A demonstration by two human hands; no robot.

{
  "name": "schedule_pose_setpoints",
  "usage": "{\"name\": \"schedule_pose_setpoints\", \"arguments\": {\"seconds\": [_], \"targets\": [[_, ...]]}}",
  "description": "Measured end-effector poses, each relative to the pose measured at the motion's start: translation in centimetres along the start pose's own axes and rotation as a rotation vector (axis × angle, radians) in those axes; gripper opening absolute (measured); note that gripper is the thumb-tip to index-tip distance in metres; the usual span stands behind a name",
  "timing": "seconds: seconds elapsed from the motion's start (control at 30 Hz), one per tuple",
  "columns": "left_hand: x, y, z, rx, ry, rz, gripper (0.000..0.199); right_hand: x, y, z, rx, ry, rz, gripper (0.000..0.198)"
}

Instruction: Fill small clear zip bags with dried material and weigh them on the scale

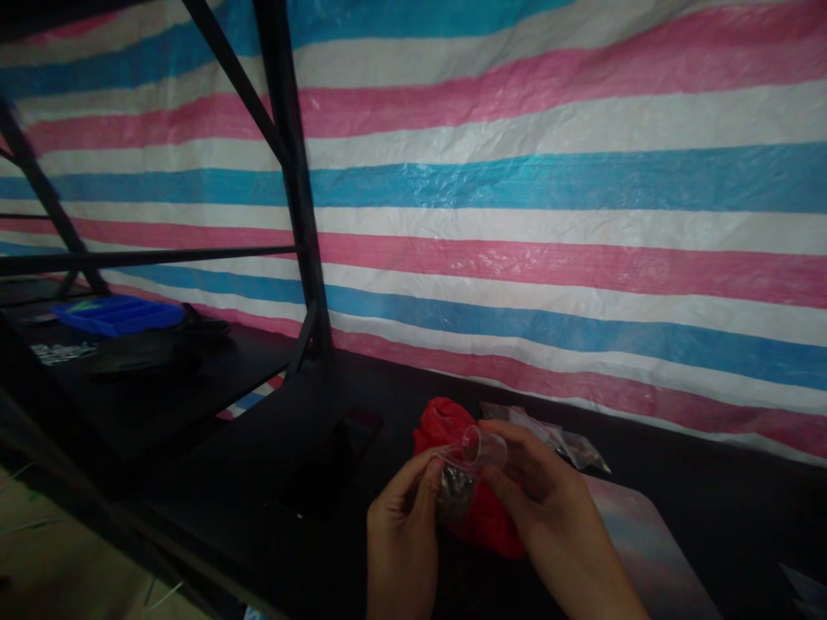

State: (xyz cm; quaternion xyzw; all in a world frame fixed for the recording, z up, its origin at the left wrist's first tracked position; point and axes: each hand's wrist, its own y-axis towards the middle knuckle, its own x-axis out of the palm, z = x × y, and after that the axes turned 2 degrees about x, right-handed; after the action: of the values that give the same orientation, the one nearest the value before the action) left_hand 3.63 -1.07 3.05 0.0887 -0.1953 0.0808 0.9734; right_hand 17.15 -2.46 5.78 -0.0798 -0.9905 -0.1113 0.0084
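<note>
My left hand (410, 508) pinches the top edge of a small clear plastic bag (456, 489) with small dark pieces in it. In my right hand (533, 474) is a clear plastic cup (486, 446), lying on its side, its round opening facing the bag's mouth. Cup and bag overlap here; I cannot tell whether the rim is inside the bag. A crumpled red plastic bag (445, 418) lies behind and beneath both hands. What the cup contains, if anything, cannot be made out.
Several small clear bags (549, 430) lie behind my right hand. A pale flat panel (646, 534) rests at right on the black table (258, 448). A dark object (349, 439) is at left. Beyond a black metal frame (294, 172) stands a blue compartment tray (120, 315).
</note>
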Motion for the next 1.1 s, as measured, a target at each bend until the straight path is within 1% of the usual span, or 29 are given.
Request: {"name": "schedule_pose_setpoints", "arguments": {"seconds": [0.13, 0.23, 0.33, 0.43, 0.5, 0.57, 0.6, 0.63, 0.7, 0.73, 0.8, 0.83, 0.87, 0.97, 1.03, 1.1], "targets": [[-0.4, 0.2, -0.1, 0.030, 0.055, 0.019, 0.036, -0.8, 0.1, -0.9, 0.028, 0.076, 0.038, 0.039], [-0.9, 0.3, 0.0, 0.054, 0.108, 0.072, 0.038, -2.1, 0.7, -0.6, 0.021, 0.043, 0.065, 0.043], [-1.5, 0.5, 0.4, 0.060, 0.139, 0.131, 0.042, -3.0, 1.4, 1.1, -0.006, -0.147, 0.097, 0.036], [-2.0, 0.6, 0.6, 0.089, 0.189, 0.199, 0.047, -2.4, 1.8, 3.3, 0.008, -0.426, 0.076, 0.030], [-2.2, 0.6, 0.7, 0.150, 0.230, 0.221, 0.046, -1.4, 1.8, 4.1, -0.030, -0.608, 0.067, 0.034], [-2.2, 0.3, 0.7, 0.228, 0.263, 0.225, 0.043, -0.6, 1.5, 3.8, -0.098, -0.704, 0.085, 0.043], [-2.1, 0.1, 0.7, 0.259, 0.275, 0.223, 0.042, -0.4, 1.3, 3.4, -0.131, -0.701, 0.107, 0.046], [-1.9, -0.1, 0.7, 0.277, 0.283, 0.218, 0.041, -0.4, 1.1, 2.8, -0.156, -0.667, 0.127, 0.045], [-1.3, -0.8, 0.8, 0.273, 0.279, 0.217, 0.039, -0.8, 0.4, 1.3, -0.152, -0.526, 0.129, 0.033], [-0.9, -1.2, 0.8, 0.261, 0.273, 0.218, 0.037, -1.0, -0.1, 0.5, -0.120, -0.432, 0.095, 0.029], [0.0, -2.1, 0.8, 0.234, 0.263, 0.211, 0.034, -1.4, -1.0, -0.6, -0.037, -0.267, 0.003, 0.030], [0.5, -2.5, 0.7, 0.224, 0.259, 0.198, 0.033, -1.6, -1.4, -1.0, 0.001, -0.211, -0.024, 0.030], [0.9, -3.0, 0.6, 0.215, 0.257, 0.175, 0.033, -1.7, -1.8, -1.3, 0.023, -0.172, -0.022, 0.031], [2.5, -4.3, 0.0, 0.195, 0.250, 0.095, 0.035, -2.5, -2.7, -1.9, 0.028, -0.124, 0.042, 0.034], [3.7, -5.2, -0.5, 0.173, 0.247, 0.053, 0.038, -3.7, -3.2, -2.3, -0.004, -0.163, 0.075, 0.033], [4.8, -6.0, -1.0, 0.120, 0.219, 0.016, 0.043, -5.2, -3.7, -2.5, -0.045, -0.243, 0.129, 0.030]]}}
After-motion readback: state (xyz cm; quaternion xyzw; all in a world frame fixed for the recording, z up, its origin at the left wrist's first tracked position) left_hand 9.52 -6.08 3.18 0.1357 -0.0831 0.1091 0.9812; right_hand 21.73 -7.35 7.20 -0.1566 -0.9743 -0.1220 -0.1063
